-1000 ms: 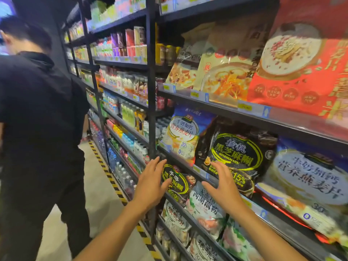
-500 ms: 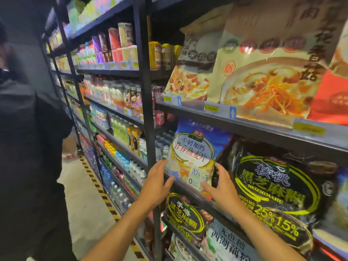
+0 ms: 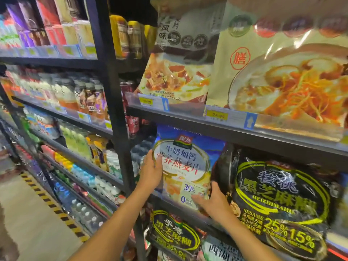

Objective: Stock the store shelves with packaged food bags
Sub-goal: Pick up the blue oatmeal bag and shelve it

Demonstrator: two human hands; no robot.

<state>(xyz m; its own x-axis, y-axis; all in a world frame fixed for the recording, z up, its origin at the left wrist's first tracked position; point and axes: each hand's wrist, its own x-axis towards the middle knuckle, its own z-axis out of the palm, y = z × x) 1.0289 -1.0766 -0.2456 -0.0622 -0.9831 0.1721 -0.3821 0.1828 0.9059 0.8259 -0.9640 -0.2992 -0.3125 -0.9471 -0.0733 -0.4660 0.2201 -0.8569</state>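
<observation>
Hands are steadying the blue oat bag [image 3: 186,162] beneath the upper shelf [image 3: 216,129].
Right hand [image 3: 214,203] is pressing joined fingers on its lower right corner; left hand [image 3: 150,173] is curling round its left edge. Probably soft, light, slick: take the sides. Black sesame bag [image 3: 278,193] is crowding its right; slim gap left.

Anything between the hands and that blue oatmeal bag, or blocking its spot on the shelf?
Nothing visible. The left hand grips the blue oatmeal bag by its left edge, and the right hand lies on its lower right corner. The black sesame paste bag crowds its right side. The space behind is hidden.
</observation>
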